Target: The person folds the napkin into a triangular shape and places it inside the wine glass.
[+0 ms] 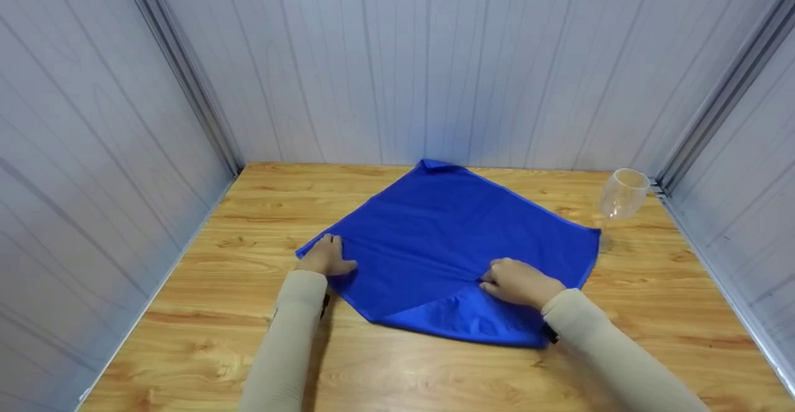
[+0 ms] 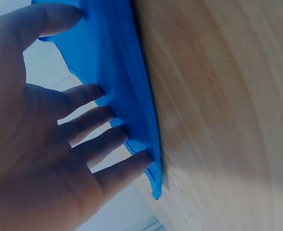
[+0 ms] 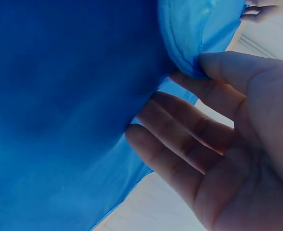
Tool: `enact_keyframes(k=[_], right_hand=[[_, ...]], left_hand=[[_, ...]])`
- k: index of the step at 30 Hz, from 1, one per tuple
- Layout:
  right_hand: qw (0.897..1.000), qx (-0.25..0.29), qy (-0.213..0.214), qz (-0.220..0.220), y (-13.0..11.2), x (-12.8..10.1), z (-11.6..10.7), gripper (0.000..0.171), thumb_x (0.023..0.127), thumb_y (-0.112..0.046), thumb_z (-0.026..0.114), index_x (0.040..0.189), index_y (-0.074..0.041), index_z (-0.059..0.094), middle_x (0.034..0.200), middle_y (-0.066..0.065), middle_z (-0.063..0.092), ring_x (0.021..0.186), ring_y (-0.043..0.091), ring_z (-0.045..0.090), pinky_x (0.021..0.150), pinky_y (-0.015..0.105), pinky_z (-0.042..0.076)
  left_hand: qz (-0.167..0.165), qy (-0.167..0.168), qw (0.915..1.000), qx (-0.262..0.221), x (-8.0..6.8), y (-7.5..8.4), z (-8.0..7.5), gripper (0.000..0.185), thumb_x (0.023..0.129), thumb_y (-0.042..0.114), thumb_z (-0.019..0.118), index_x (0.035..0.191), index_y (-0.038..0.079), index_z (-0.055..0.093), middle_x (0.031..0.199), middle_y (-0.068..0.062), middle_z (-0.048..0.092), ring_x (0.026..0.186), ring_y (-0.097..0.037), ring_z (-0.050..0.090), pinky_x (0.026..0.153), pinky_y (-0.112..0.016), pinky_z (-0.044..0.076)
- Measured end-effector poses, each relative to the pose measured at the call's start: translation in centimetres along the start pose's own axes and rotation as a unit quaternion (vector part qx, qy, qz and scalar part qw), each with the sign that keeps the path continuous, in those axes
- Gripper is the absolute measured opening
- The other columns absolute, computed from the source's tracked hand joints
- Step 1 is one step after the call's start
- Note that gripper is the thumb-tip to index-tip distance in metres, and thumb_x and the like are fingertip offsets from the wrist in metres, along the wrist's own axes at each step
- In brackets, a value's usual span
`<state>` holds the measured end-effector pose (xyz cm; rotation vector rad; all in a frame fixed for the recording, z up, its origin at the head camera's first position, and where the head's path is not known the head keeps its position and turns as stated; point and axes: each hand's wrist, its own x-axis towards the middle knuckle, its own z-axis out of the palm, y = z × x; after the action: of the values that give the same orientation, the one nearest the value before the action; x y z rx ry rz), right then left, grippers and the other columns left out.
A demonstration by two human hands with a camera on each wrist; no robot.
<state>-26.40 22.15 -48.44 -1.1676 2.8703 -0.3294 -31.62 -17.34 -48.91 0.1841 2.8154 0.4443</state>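
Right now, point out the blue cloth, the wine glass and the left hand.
blue cloth (image 1: 447,232): head view, flat middle of the fabric.
wine glass (image 1: 623,193): head view, side of the clear bowl.
left hand (image 1: 325,256): head view, back of the hand at the cloth's left corner.

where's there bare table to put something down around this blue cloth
Bare wood lies left of the blue cloth toward the left wall, along the near table edge in front of both sleeves, and at the near right corner. It is crowded at the far right, where the wine glass stands at the cloth's corner.
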Motion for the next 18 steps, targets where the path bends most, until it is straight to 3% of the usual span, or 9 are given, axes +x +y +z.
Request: enact_keyframes(k=[18], right_hand=[[1.0, 0.015, -0.024, -0.002, -0.94, -0.12, 0.16, 0.033, 0.095, -0.012, 0.065, 0.062, -0.014, 0.059, 0.065, -0.004, 0.049, 0.06, 0.013, 0.048, 0.058, 0.035, 0.044]], left_hand=[[-0.012, -0.012, 0.9996, -0.024, 0.65, -0.29, -0.06, 0.075, 0.095, 0.036, 0.063, 0.149, -0.009, 0.033, 0.155, -0.032, 0.026, 0.143, -0.045, 0.027, 0.112, -0.056, 0.031]])
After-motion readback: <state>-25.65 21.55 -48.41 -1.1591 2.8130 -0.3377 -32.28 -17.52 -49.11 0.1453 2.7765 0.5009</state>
